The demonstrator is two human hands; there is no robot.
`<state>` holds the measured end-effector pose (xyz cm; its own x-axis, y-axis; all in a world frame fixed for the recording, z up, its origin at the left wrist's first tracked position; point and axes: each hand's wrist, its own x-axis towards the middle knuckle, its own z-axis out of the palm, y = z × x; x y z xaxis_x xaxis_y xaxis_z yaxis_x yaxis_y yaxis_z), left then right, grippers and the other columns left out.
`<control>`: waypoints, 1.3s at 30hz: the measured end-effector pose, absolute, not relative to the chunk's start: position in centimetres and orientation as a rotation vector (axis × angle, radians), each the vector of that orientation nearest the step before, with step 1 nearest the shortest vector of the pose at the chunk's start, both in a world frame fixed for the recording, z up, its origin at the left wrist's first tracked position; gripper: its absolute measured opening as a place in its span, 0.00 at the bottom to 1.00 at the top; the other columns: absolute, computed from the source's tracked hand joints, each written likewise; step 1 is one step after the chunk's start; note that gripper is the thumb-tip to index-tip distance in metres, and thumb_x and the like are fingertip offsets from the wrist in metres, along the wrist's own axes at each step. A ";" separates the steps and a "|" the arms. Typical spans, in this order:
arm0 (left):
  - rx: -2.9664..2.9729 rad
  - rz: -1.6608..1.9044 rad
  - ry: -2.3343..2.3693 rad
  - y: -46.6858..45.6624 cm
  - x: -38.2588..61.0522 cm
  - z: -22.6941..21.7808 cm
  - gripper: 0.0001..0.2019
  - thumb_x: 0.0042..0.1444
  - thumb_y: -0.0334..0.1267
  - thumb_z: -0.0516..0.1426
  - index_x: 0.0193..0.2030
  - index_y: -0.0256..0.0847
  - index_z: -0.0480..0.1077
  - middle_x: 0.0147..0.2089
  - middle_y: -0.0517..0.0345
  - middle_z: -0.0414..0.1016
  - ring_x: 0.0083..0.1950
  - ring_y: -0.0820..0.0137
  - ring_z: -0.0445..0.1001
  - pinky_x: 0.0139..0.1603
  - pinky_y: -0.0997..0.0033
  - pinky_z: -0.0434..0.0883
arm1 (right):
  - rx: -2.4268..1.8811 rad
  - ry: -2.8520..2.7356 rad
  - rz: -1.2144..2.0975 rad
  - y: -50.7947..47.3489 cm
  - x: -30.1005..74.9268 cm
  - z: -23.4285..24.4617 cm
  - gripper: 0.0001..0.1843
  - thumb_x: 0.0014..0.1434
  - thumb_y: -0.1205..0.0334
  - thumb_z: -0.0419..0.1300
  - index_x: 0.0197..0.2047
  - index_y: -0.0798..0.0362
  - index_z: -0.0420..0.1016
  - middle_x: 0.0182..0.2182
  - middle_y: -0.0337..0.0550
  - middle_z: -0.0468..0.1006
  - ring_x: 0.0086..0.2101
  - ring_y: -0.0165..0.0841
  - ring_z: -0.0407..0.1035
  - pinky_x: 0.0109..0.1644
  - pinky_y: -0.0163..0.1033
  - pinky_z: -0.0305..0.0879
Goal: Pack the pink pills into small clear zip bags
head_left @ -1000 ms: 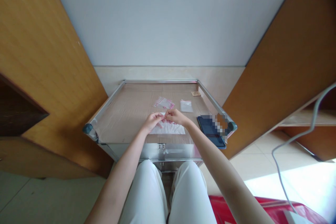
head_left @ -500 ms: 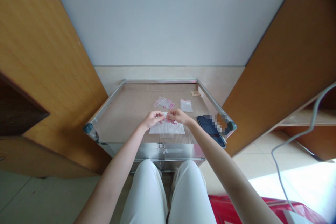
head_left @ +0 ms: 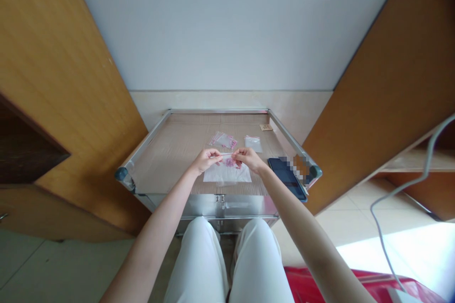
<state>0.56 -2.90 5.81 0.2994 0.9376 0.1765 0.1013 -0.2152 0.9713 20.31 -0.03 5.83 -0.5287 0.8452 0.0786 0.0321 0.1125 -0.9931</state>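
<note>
Two hands work above the table (head_left: 167,156): the left hand (head_left: 206,160) and right hand (head_left: 248,159) each have thumb and fingers pinched closed on an end of a thin pink strip (head_left: 227,154), which spans the gap over a white sheet (head_left: 227,176) near the middle of the near edge. Small pink pieces (head_left: 230,163) show below it. Beyond are pink-edged clear bags (head_left: 223,139); a dark tablet (head_left: 284,173) lies by the near right corner, a tan card (head_left: 266,127) by the far right corner.
</note>
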 end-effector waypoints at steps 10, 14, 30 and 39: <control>1.482 1.083 1.025 -3.4 -1.2 5.4 0.08 0.45 0.38 0.56 0.26 0.34 0.67 0.27 0.58 0.69 0.25 0.76 0.67 0.25 0.77 0.65 | -0.890 -1.639 1.465 -1.2 20.8 5.7 0.13 0.45 0.56 0.58 0.30 0.57 0.69 0.22 0.38 0.68 0.21 0.24 0.59 0.25 0.31 0.54; 1.474 1.098 0.950 -3.4 0.2 5.2 0.08 0.45 0.38 0.56 0.26 0.34 0.68 0.27 0.56 0.69 0.29 0.74 0.67 0.25 0.76 0.66 | -0.887 -1.634 1.454 -2.2 18.5 5.9 0.16 0.44 0.52 0.58 0.30 0.57 0.69 0.23 0.39 0.69 0.22 0.24 0.60 0.26 0.31 0.55; 1.047 1.430 0.862 -2.7 -0.7 4.5 0.08 0.43 0.38 0.58 0.27 0.34 0.68 0.28 0.57 0.72 0.32 0.72 0.71 0.35 0.70 0.69 | -0.968 -1.491 1.504 0.0 21.3 9.4 0.15 0.41 0.54 0.63 0.28 0.57 0.68 0.22 0.39 0.71 0.23 0.27 0.67 0.28 0.33 0.63; 0.932 1.472 0.868 -2.9 -1.9 1.7 0.08 0.43 0.38 0.58 0.29 0.35 0.67 0.29 0.57 0.70 0.29 0.74 0.70 0.28 0.72 0.69 | -1.284 -1.402 1.432 7.9 26.3 11.0 0.04 0.50 0.68 0.55 0.26 0.57 0.64 0.20 0.39 0.70 0.20 0.25 0.66 0.24 0.30 0.62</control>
<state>-1.94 -2.92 1.70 -0.0534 0.9954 0.0798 -0.4115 -0.0947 0.9065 26.28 7.86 11.05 -0.2219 0.9630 -0.1528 0.1327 -0.1254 -0.9832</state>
